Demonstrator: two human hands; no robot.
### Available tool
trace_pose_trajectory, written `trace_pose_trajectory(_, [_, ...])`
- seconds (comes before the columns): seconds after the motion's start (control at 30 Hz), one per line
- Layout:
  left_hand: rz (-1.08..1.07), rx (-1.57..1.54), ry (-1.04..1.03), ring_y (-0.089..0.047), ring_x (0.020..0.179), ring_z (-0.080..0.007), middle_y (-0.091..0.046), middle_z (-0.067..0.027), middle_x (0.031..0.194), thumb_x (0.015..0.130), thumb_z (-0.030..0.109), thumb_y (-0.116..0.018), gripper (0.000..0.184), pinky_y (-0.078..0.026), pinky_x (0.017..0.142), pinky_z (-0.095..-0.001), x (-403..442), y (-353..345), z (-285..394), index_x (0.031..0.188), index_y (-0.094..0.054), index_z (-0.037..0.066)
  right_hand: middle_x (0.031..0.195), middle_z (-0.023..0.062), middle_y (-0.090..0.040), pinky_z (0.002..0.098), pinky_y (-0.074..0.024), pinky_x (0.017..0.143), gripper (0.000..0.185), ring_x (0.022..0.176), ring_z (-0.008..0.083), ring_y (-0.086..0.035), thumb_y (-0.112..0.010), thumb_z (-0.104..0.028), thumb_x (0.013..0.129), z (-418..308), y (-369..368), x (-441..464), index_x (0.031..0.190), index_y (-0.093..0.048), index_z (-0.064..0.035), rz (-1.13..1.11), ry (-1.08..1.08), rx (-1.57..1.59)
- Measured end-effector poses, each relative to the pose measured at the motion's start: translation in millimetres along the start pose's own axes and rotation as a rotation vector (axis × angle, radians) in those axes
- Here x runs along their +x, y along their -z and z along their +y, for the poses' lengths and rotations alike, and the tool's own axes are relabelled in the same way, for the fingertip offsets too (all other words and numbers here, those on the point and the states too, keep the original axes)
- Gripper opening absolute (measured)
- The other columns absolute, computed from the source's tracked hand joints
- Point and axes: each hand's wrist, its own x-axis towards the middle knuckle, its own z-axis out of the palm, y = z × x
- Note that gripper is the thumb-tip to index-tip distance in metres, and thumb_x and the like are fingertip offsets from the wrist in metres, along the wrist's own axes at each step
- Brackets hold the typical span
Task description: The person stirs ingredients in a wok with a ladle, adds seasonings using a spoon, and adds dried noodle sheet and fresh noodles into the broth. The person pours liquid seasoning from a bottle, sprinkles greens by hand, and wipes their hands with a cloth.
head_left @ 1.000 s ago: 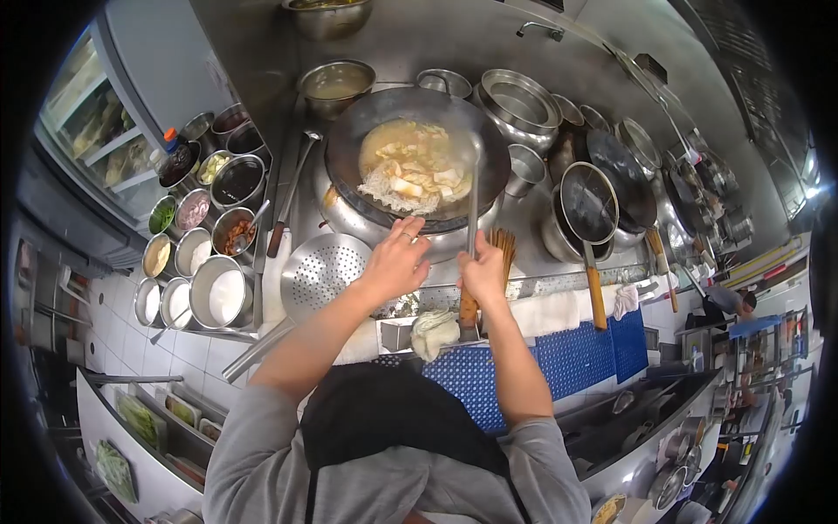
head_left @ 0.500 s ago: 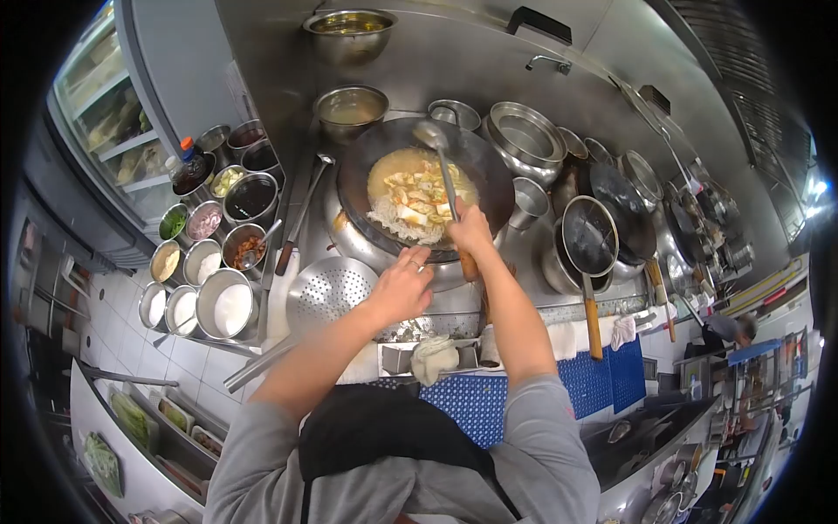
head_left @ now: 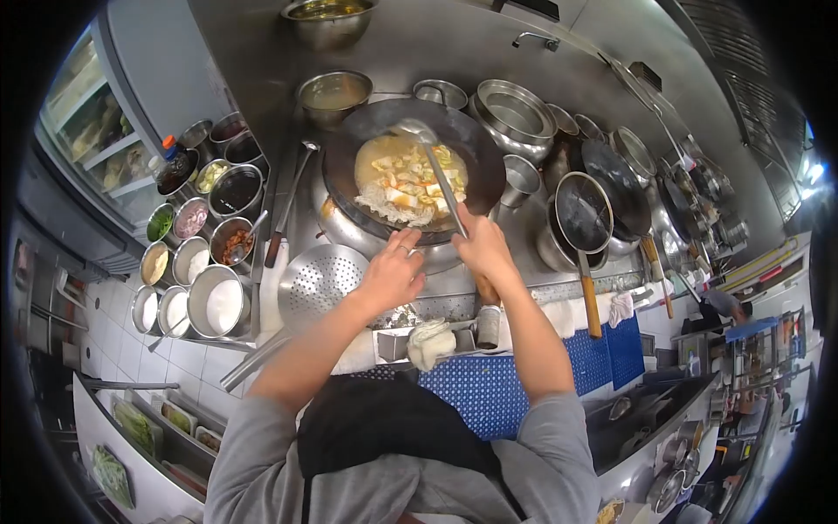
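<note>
A black wok (head_left: 485, 179) sits on the stove, holding pale broth with noodles (head_left: 397, 208) and mixed pieces, some orange, some pale (head_left: 410, 179). My right hand (head_left: 483, 249) is closed around the handle of a long metal ladle (head_left: 443, 182). The ladle's bowl is at the far side of the broth, against the wok wall. By the wok's near rim is my left hand (head_left: 393, 272), its fingers stretched out and holding nothing; whether they touch the rim I cannot tell. Just below that hand lies a perforated strainer (head_left: 321, 281).
Metal containers of ingredients (head_left: 218, 306) stand on the left. A second long-handled utensil (head_left: 292, 199) lies beside the wok. To the right are a small metal pot (head_left: 521, 180) and a wooden-handled strainer (head_left: 584, 214). A crumpled cloth (head_left: 431, 344) sits on the front edge.
The ladle's bowl has come down from above the wok's far wall to the broth's far edge. My right hand has shifted slightly right and nearer to me. The whole view has shifted a little.
</note>
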Motion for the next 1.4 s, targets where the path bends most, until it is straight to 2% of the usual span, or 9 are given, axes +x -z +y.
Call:
trace_pose_trajectory(0.1, [0.024,0.012,-0.013,-0.045,0.136,-0.0453,-0.052,-0.0302,0.14,0.078,0.017,-0.072,0.029,-0.036,0.117,-0.0505,-1,-2,-2,0.098,-0.07,-0.004,0.078,0.0262,-0.067,0.0414,-0.0532,0.079,0.067,0.078,0.0301,-0.071,-0.07,-0.014,0.077,26,15,-41,0.141,-0.053,-0.0009,0.017,-0.019,0.015])
trace_pose_trajectory(0.2, [0.028,0.005,-0.007,-0.047,0.135,-0.0452,-0.053,-0.0303,0.138,0.077,0.017,-0.071,0.026,-0.037,0.116,-0.0509,-1,-5,-2,0.094,-0.071,-0.003,0.08,0.0279,-0.067,0.041,-0.0525,0.082,0.067,0.079,0.031,-0.071,-0.069,-0.015,0.077,50,19,-58,0.141,-0.053,-0.0008,-0.06,-0.109,0.153])
trace_pose_trajectory(0.33, [0.05,-0.017,-0.014,-0.048,0.134,-0.0441,-0.054,-0.0302,0.137,0.077,0.017,-0.071,0.025,-0.038,0.115,-0.0505,-1,-3,-2,0.092,-0.071,-0.003,0.069,0.0133,-0.063,0.0339,-0.0523,0.057,0.064,0.057,0.0179,-0.064,-0.068,-0.008,0.08,55,23,-79,0.142,-0.054,-0.0013,0.084,0.074,-0.031])
trace_pose_trajectory(0.43, [0.052,-0.011,-0.021,-0.048,0.134,-0.0441,-0.054,-0.03,0.138,0.077,0.017,-0.071,0.025,-0.038,0.115,-0.0505,0,-4,-6,0.091,-0.071,-0.003,0.097,0.0342,-0.066,0.0427,-0.0505,0.089,0.063,0.099,0.0402,-0.07,-0.069,-0.014,0.08,8,83,-114,0.141,-0.055,-0.0023,-0.233,-0.341,0.102])
trace_pose_trajectory(0.67, [0.037,-0.01,-0.017,-0.047,0.135,-0.0442,-0.052,-0.0297,0.14,0.076,0.017,-0.071,0.026,-0.039,0.115,-0.0505,-2,-3,-2,0.092,-0.07,-0.004,0.1,0.0342,-0.066,0.0413,-0.0506,0.089,0.063,0.1,0.0389,-0.07,-0.067,-0.013,0.08,41,45,-88,0.141,-0.054,-0.0024,-0.076,-0.246,0.033])
trace_pose_trajectory(0.77, [0.025,-0.003,-0.023,-0.046,0.136,-0.0441,-0.052,-0.0299,0.14,0.076,0.017,-0.071,0.027,-0.037,0.116,-0.0509,-2,-3,-5,0.093,-0.069,-0.004,0.074,0.0089,-0.067,0.0288,-0.0443,0.043,0.065,0.048,0.0125,-0.056,-0.063,-0.005,0.086,92,-29,-52,0.146,-0.044,0.0085,0.165,-0.105,0.351])
trace_pose_trajectory(0.93, [0.002,0.007,-0.008,-0.044,0.137,-0.0439,-0.05,-0.0295,0.142,0.077,0.016,-0.071,0.026,-0.035,0.118,-0.0512,-3,-5,-2,0.094,-0.069,-0.004,0.066,0.0016,-0.058,0.0284,-0.0423,0.04,0.069,0.045,0.0104,-0.052,-0.063,-0.002,0.088,31,-58,-33,0.151,-0.036,0.0074,0.038,-0.308,0.785])
trace_pose_trajectory(1.2, [0.017,0.024,-0.018,-0.045,0.137,-0.0434,-0.05,-0.0271,0.143,0.078,0.014,-0.071,0.022,-0.036,0.117,-0.051,-2,-1,-1,0.092,-0.068,-0.003,0.081,0.0267,-0.068,0.041,-0.0534,0.069,0.069,0.071,0.0331,-0.07,-0.07,-0.012,0.081,36,-26,-38,0.145,-0.048,0.002,-0.147,-0.097,0.28])
trace_pose_trajectory(1.4, [0.003,0.026,-0.002,-0.044,0.138,-0.0433,-0.05,-0.0269,0.143,0.078,0.015,-0.072,0.022,-0.037,0.117,-0.0507,-1,-1,-1,0.091,-0.068,-0.003,0.095,0.0346,-0.066,0.0502,-0.05,0.089,0.061,0.099,0.0481,-0.065,-0.065,-0.013,0.081,15,-16,-13,0.139,-0.054,0.0034,0.013,-0.05,0.007])
